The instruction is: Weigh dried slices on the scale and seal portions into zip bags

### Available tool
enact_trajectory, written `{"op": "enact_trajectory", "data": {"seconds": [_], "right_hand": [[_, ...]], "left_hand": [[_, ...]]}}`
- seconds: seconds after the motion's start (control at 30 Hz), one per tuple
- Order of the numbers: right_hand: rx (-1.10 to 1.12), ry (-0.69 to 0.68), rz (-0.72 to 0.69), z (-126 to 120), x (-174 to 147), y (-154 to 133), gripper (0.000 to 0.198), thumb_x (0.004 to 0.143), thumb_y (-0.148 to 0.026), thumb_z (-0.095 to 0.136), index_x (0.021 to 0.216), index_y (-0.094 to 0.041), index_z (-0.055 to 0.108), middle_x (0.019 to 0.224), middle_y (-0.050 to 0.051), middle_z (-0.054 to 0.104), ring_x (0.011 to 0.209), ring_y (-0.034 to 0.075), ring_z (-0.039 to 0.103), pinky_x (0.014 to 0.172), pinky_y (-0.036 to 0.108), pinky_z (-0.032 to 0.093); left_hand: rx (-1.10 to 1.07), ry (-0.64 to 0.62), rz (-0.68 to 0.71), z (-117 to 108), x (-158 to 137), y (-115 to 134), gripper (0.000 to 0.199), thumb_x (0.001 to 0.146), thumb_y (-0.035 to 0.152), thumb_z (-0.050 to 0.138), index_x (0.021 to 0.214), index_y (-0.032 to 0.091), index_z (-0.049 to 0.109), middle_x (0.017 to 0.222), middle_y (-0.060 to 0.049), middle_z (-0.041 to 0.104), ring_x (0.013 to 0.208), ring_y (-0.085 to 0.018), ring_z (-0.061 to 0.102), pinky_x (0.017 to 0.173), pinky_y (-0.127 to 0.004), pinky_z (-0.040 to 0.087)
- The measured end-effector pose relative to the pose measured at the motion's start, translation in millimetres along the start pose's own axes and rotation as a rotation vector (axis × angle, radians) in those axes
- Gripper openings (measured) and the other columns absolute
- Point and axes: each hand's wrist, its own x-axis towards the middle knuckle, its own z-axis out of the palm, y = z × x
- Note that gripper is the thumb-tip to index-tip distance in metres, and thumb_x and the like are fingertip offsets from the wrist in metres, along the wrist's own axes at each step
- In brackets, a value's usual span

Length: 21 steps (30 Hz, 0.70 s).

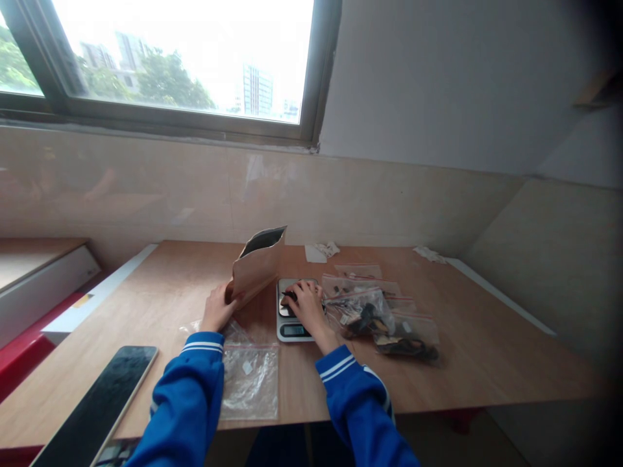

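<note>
My left hand (221, 307) grips the lower left side of a brown kraft paper pouch (257, 271), which stands tilted with its dark mouth open. My right hand (306, 303) is over a small digital kitchen scale (283, 329), fingers curled around dark, dried-looking pieces (289, 297) on its plate. Their exact kind cannot be made out. The scale's display is lit, but its digits are too small to read. A flat clear zip bag (250, 383) with a small white label lies in front of the pouch, another crumpled clear bag beneath my left wrist.
Several clear zip bags (409, 337) with dark pieces lie right of the scale. A large tablet-like device (104, 402) rests at the table's left front. White paper scraps (318, 251) lie at the back edge, by the tiled wall below a window (185, 65).
</note>
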Motion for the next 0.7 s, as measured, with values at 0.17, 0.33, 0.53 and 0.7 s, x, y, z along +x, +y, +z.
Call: {"op": "enact_trajectory", "data": {"seconds": [0.17, 0.33, 0.53, 0.7], "right_hand": [[-0.044, 0.004, -0.037, 0.2, -1.7, 2.4, 0.016, 0.092, -0.028, 0.056, 0.103, -0.024, 0.066, 0.106, 0.006, 0.066, 0.106, 0.025, 0.049, 0.094, 0.043, 0.026], [0.119, 0.076, -0.021, -0.8, -3.8, 6.2, 0.018, 0.094, -0.028, 0.054, 0.1, -0.029, 0.071, 0.108, 0.003, 0.067, 0.104, 0.022, 0.052, 0.094, 0.042, 0.024], [0.33, 0.278, 0.054, -14.0, -5.5, 14.8, 0.026, 0.096, -0.03, 0.048, 0.102, -0.024, 0.073, 0.106, 0.007, 0.068, 0.1, 0.021, 0.058, 0.092, 0.038, 0.031], [0.4, 0.358, 0.067, -22.1, -25.7, 36.1, 0.027, 0.095, -0.031, 0.048, 0.106, -0.02, 0.07, 0.095, 0.007, 0.07, 0.09, 0.021, 0.061, 0.087, 0.036, 0.039]], "left_hand": [[-0.009, 0.013, -0.015, -0.8, -0.4, 1.9, 0.055, 0.079, 0.053, 0.051, 0.115, 0.014, 0.063, 0.105, -0.012, 0.067, 0.096, -0.029, 0.061, 0.084, -0.039, 0.047], [-0.027, -0.004, -0.032, -1.7, -0.4, 3.0, 0.053, 0.079, 0.053, 0.052, 0.113, 0.015, 0.063, 0.102, -0.01, 0.067, 0.095, -0.028, 0.06, 0.083, -0.038, 0.047], [-0.024, -0.017, -0.039, -2.0, 0.0, 3.4, 0.05, 0.08, 0.052, 0.052, 0.111, 0.015, 0.063, 0.096, -0.009, 0.067, 0.092, -0.027, 0.06, 0.079, -0.036, 0.048], [-0.017, -0.03, -0.028, -1.5, -0.1, 2.9, 0.052, 0.08, 0.052, 0.051, 0.113, 0.014, 0.063, 0.101, -0.01, 0.067, 0.092, -0.027, 0.06, 0.08, -0.036, 0.047]]}}
